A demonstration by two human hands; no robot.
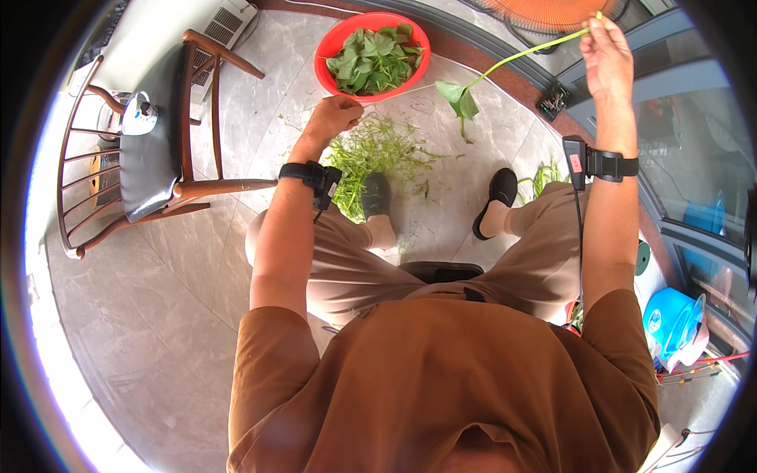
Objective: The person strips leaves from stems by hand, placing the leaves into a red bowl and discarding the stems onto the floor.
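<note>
My right hand (608, 62), raised at the upper right, pinches one end of a long green leaf stem (526, 53). A folded green leaf (461, 101) hangs from the stem's other end. From that leaf a thin pale strand (414, 90) stretches to the closed fingertips of my left hand (334, 121). The left hand is just below a red plastic basin (320, 71), which holds a heap of green leaves with stems (375, 62). Below the basin, thin green strips and peelings (384, 145) lie scattered on the floor tiles.
A wooden chair (187, 118) with a dark seat stands at left. More green stems (547, 174) lie beside my right shoe (502, 186). An orange fan (550, 15) and glass-paneled framing (686, 130) border the upper right. A blue bucket (668, 319) sits at lower right.
</note>
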